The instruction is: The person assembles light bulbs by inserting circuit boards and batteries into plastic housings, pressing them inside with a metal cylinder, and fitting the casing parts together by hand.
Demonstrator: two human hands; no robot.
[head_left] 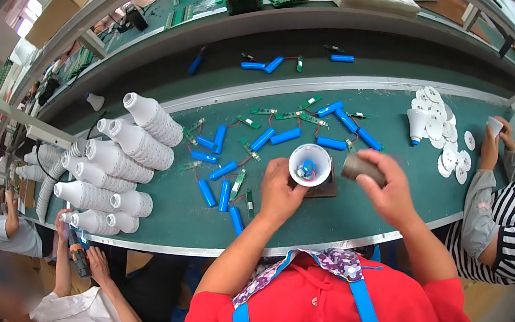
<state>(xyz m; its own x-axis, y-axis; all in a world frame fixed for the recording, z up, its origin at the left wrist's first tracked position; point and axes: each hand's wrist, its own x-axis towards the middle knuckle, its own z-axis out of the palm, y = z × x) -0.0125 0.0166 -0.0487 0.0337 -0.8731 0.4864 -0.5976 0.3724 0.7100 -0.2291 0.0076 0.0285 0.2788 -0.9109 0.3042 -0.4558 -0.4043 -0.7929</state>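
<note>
Green bench [432,209]: pale front edge [156,249] runs along the body side; surface between right hand [393,197] and white discs [436,132] gives sideways room
Right hand: clamped on the brown cylinder [362,169], apart from the white cup [322,160]
Left hand [280,195]: wrapped around the cup, best kept steady
Blue part [308,166]: inside the cup, seemingly wired, best kept within the rim

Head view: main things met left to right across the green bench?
Stacked white cups → left hand → white cup in its grasp → grey-brown cylinder → right hand holding it → loose white discs → co-worker's hands.
</note>
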